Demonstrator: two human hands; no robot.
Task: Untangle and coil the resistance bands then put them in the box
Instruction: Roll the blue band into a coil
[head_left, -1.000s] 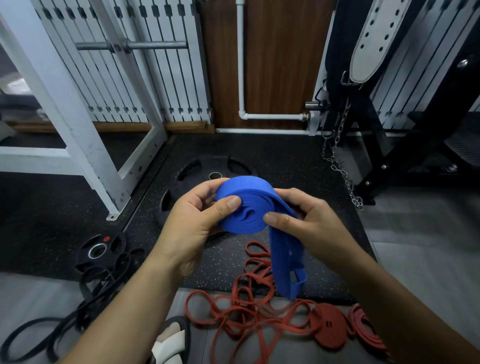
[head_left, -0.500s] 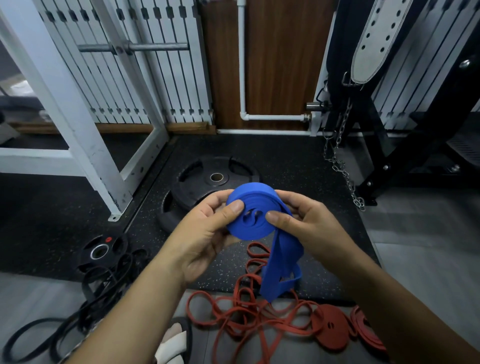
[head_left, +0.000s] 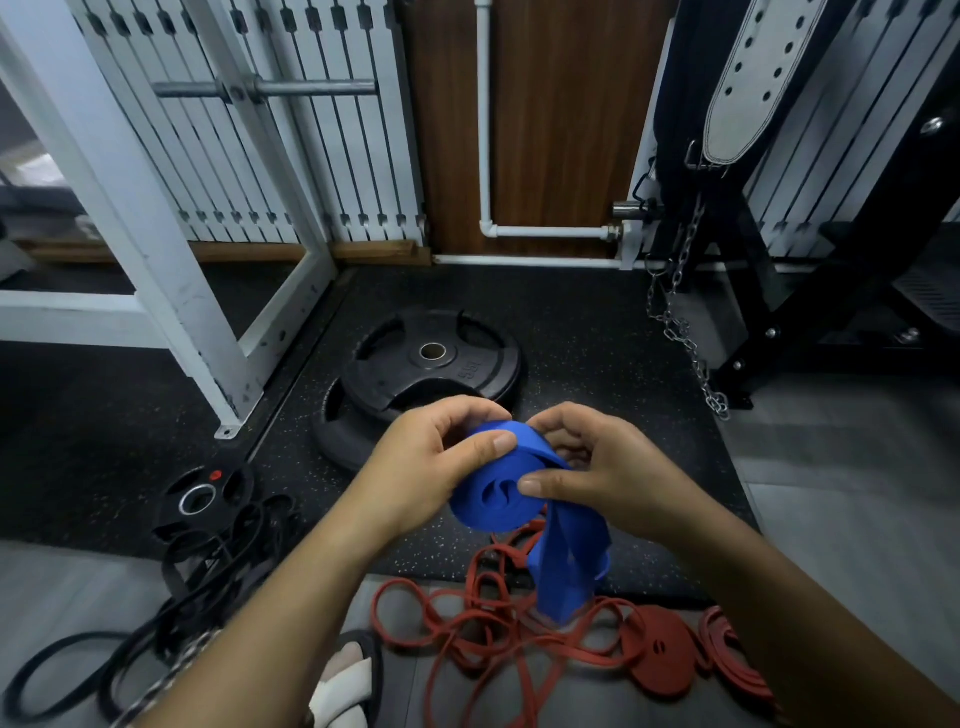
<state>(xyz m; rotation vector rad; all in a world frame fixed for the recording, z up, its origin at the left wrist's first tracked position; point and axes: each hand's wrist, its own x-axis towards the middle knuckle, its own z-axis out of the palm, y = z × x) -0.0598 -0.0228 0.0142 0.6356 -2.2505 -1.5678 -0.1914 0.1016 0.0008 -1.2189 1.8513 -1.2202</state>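
I am holding the blue resistance band in front of me, above the edge of the black rubber mat, and most of it is wound into a flat roll. My left hand grips the roll from the left, fingers curled round its far side and thumb pressed down on the outer wrap near the top. My right hand pinches it from the other side, with the thumb laid across the face of the roll and the fingers curled behind where the band feeds on. A short loose tail hangs from the roll under my right hand, its folded end dangling just over the floor. By my reckoning this band needs only a few more turns before it is fully coiled.

The rest of the job looks only partly done. Below my hands a heap of thin red bands lies tangled in loops on the floor. Just to its right sits one tightly wound red coil, and beside that another red roll, which looks coiled too, though my right arm hides part of it. Off to my left a knot of black bands sprawls beside a small weight plate, not yet sorted.

I cannot see the box anywhere, so as far as I can tell nothing has been packed. What is left: finish this blue roll, free and wind the red and black tangles, then carry every coil to the box.
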